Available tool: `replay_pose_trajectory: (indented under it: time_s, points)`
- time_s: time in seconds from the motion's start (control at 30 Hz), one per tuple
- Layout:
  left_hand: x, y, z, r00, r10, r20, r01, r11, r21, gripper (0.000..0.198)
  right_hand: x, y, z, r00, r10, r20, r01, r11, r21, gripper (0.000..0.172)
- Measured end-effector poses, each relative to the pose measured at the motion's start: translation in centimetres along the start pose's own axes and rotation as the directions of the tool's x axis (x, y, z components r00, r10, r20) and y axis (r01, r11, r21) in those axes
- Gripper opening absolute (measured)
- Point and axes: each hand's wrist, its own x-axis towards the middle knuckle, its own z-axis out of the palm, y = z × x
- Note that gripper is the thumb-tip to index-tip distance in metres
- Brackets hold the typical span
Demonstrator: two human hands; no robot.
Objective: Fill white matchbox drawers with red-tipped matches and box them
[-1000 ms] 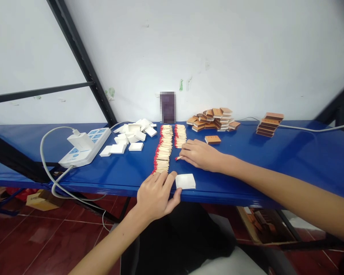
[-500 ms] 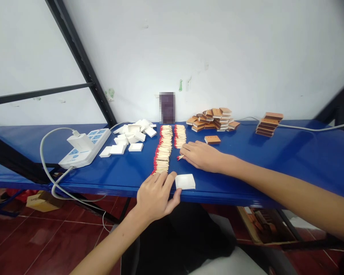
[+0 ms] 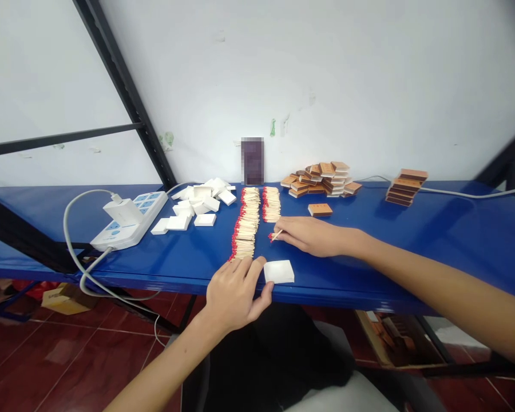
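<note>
Several red-tipped matches are pinched in the fingers of my right hand, just above the blue shelf. My left hand rests at the shelf's front edge, with thumb and index finger closed at the left end of a white matchbox tray. The inside of that tray is too bright to make out. A long row of matches runs back from my left fingertips. To its right lies a shorter row of matches, beyond my right hand.
White inner trays are heaped at the left, near a power strip with cables. Brown matchboxes form a pile at the back, one single matchbox in front. A leaning matchbox stack stands right. A pixelated dark rectangle touches the wall.
My right hand has drawn slightly back from the short row, and the pinched matches show more clearly. My left hand and the tray beside it stay put. The view has shifted slightly.
</note>
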Motion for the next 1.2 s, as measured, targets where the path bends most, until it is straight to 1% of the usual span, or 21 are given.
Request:
replay_pose_trajectory:
  time_s: [0.07, 0.13, 0.27, 0.37, 0.47, 0.53, 0.67, 0.77, 0.9, 1.03, 1.2]
  points:
    - [0.1, 0.1, -0.1, 0.999, -0.033, 0.002, 0.033, 0.999, -0.028, 0.027, -0.1, -0.3, -0.3, 1.0, -0.014, 0.013, 0.013, 0.997, 0.073, 0.027]
    - [0.3, 0.3, -0.2, 0.996, -0.09, 0.005, 0.09, 0.994, -0.061, 0.025, -0.2, -0.7, -0.4, 0.999, -0.034, 0.023, 0.031, 0.993, 0.115, 0.026]
    - [0.4, 0.5, -0.4, 0.979, -0.202, 0.027, 0.203, 0.974, -0.101, 0.025, -0.4, -2.1, -0.7, 0.996, -0.077, 0.047, 0.068, 0.984, 0.166, 0.025]
    - [0.4, 0.5, -0.5, 0.968, -0.247, 0.037, 0.25, 0.961, -0.122, 0.025, -0.7, -2.8, -0.7, 0.989, -0.134, 0.062, 0.123, 0.979, 0.164, 0.025]
    - [0.4, 0.5, -0.5, 0.968, -0.249, 0.038, 0.252, 0.958, -0.138, 0.023, -0.9, -3.1, -0.5, 0.974, -0.214, 0.07, 0.206, 0.972, 0.11, 0.026]
    - [0.5, 0.4, -0.5, 0.971, -0.236, 0.03, 0.238, 0.961, -0.139, 0.022, -1.0, -3.2, -0.2, 0.968, -0.237, 0.077, 0.23, 0.969, 0.087, 0.027]
    - [0.6, 0.3, -0.4, 0.976, -0.215, 0.02, 0.216, 0.965, -0.152, 0.023, -0.9, -3.2, 0.1, 0.975, -0.21, 0.075, 0.2, 0.972, 0.122, 0.029]
    - [0.5, 0.2, -0.5, 0.973, -0.228, 0.031, 0.23, 0.958, -0.17, 0.026, -0.8, -3.3, -0.4, 0.979, -0.183, 0.087, 0.166, 0.971, 0.17, 0.029]
    - [0.5, 0.2, -0.6, 0.972, -0.233, 0.039, 0.236, 0.954, -0.184, 0.028, -0.9, -3.3, -1.1, 0.985, -0.158, 0.07, 0.144, 0.974, 0.176, 0.029]
    - [0.6, 0.2, -0.7, 0.974, -0.222, 0.036, 0.225, 0.957, -0.182, 0.027, -0.8, -2.9, -0.9, 0.985, -0.158, 0.066, 0.144, 0.974, 0.177, 0.023]
    - [0.6, 0.2, -0.7, 0.977, -0.208, 0.038, 0.211, 0.959, -0.19, 0.026, -0.7, -2.7, -0.7, 0.989, -0.132, 0.066, 0.116, 0.971, 0.21, 0.016]
